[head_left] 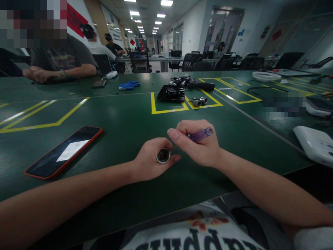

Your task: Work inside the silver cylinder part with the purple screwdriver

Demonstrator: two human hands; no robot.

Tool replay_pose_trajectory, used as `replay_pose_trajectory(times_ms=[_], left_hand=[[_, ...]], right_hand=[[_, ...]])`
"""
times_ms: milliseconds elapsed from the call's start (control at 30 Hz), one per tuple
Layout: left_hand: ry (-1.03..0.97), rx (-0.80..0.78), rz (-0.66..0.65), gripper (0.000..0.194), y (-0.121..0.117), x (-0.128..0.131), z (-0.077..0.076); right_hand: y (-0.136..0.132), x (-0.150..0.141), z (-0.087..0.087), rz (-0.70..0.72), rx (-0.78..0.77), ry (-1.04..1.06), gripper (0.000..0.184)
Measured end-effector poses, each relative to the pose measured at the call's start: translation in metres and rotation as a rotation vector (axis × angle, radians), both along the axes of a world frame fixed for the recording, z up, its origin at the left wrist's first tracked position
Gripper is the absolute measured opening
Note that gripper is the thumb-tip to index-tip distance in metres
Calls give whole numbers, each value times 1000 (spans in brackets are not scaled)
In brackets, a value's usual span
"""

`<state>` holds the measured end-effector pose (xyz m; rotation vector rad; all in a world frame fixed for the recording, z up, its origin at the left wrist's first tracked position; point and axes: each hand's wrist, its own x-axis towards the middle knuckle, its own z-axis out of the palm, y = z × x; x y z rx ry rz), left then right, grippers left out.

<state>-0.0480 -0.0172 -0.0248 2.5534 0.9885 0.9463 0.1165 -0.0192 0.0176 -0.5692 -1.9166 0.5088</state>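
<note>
Right of the phone (65,152), left hand (147,161) curls fingers around metal cup (163,156), seemingly mid-work, right hand (201,151) pinches purple-handled tool (200,135) beside it, and two similar pieces (197,103) lie farther, unheld.

The dark green tabletop (117,125) is marked with yellow tape outlines (170,111) and crossed by pale lines. A glossy black packet (171,94) is placed at one outline, and small metal cylindrical parts (197,102) are set within the one beside it. Behind them, dark items (182,81) are heaped together. A blue glove (129,85) is laid farther left. Nearer, an orange-edged phone (65,151) is placed face up at an angle; at the right, a white device (316,144) is seen.
</note>
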Motion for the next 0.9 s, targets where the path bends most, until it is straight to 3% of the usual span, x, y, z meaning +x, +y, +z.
replay_pose_trajectory(times_ms=[367,900], left_hand=[[19,15,19,17,-1,0,0],[15,32,1,20,-1,1,1]], right_hand=[[5,-8,-8,58,-315,200,39],[5,-7,-9,78,-313,223,39]])
